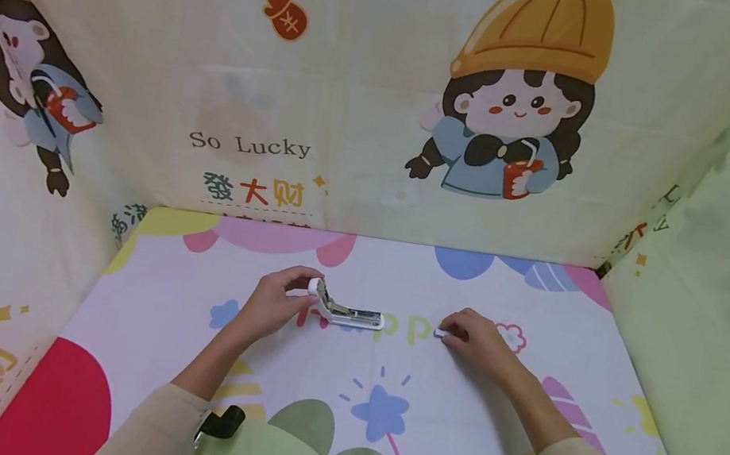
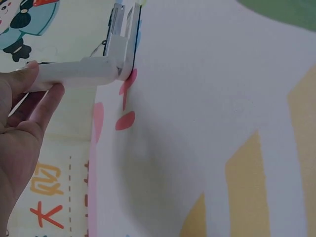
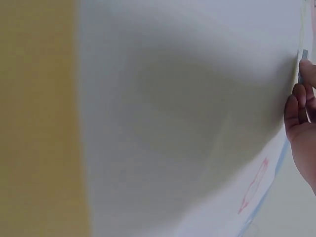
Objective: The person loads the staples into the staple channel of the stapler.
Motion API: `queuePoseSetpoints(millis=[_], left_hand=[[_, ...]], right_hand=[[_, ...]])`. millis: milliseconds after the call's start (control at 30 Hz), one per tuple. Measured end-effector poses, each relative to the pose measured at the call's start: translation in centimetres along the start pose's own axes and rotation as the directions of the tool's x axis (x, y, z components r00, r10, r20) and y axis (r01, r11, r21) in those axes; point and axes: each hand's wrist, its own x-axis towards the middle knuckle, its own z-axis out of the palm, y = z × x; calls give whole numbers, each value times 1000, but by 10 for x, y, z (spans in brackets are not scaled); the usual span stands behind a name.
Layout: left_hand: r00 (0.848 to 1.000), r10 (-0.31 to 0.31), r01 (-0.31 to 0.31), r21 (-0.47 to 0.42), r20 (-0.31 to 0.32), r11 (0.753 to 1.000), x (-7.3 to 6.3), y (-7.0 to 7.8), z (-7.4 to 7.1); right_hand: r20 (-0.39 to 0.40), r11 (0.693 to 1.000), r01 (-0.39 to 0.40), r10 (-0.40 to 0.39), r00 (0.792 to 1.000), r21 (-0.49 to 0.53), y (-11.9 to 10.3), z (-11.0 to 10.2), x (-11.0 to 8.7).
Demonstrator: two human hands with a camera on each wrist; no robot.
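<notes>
A white stapler (image 1: 352, 322) lies on the printed tabletop with its upper arm swung up, baring the metal magazine inside. My left hand (image 1: 271, 304) pinches the end of that raised arm between thumb and fingers. In the left wrist view the stapler's arm (image 2: 79, 72) stretches from the fingertips to the hinge. To the right, my right hand (image 1: 478, 341) pinches a small grey strip of staples (image 1: 440, 334) close over the table, apart from the stapler. Much of the strip is hidden behind the fingers; one end of the staple strip (image 3: 305, 53) shows in the right wrist view.
The table (image 1: 310, 379) is covered with a colourful printed cloth. Patterned fabric walls (image 1: 368, 123) rise at the back and on both sides. Black straps' ends (image 1: 223, 421) show near the sleeves.
</notes>
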Motion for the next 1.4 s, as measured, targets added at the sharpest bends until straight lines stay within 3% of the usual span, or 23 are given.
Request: queuePoseSetpoints(millis=[333, 1400], left_hand=[[1000, 12, -12, 18, -4, 1000, 1, 2, -1], [998, 66, -65, -57, 15, 996, 1, -3, 0]], right_hand=[[-34, 995, 96, -96, 995, 14, -17, -1, 15], [134, 991, 72, -87, 987, 113, -84, 32, 74]])
